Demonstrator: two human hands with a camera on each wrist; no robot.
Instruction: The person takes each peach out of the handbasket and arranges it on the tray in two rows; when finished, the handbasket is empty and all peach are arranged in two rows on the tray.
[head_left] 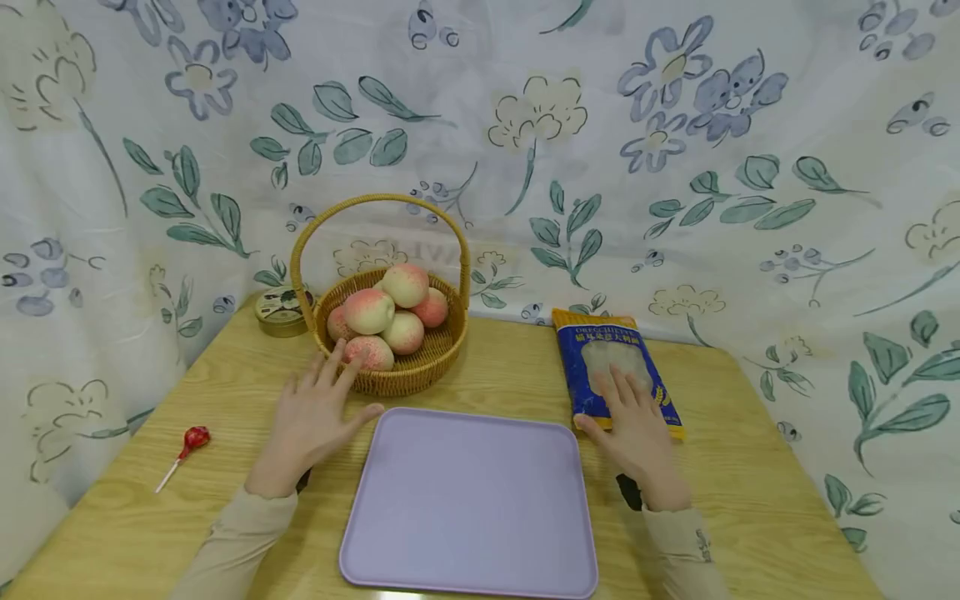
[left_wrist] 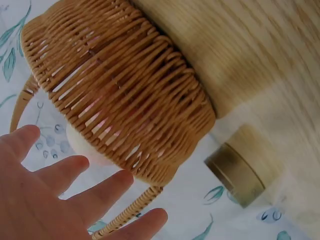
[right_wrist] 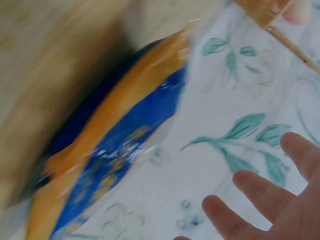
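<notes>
My left hand (head_left: 311, 425) is spread with its fingers apart, its fingertips overlapping the front of a wicker basket (head_left: 397, 382) in the head view. Several pink and cream peaches (head_left: 369, 312) are heaped in that basket, under its tall arched handle. The left wrist view shows the woven side of the basket (left_wrist: 120, 85) beyond the extended fingers (left_wrist: 107, 192). Over the lower part of a blue and orange pasta bag (head_left: 581, 367), my right hand (head_left: 637, 429) has its fingers extended. In the right wrist view, the bag (right_wrist: 120, 135) lies beyond the fingers (right_wrist: 255, 192). Neither hand grips anything.
Between the arms lies a lilac rectangular tray (head_left: 468, 504). A red lollipop (head_left: 195, 438) with a white stick is on the table (head_left: 247, 392) at the left. Behind the basket's left side stands a round gold tin (head_left: 281, 312). Floral cloth (head_left: 480, 125) hangs along the table's back and sides.
</notes>
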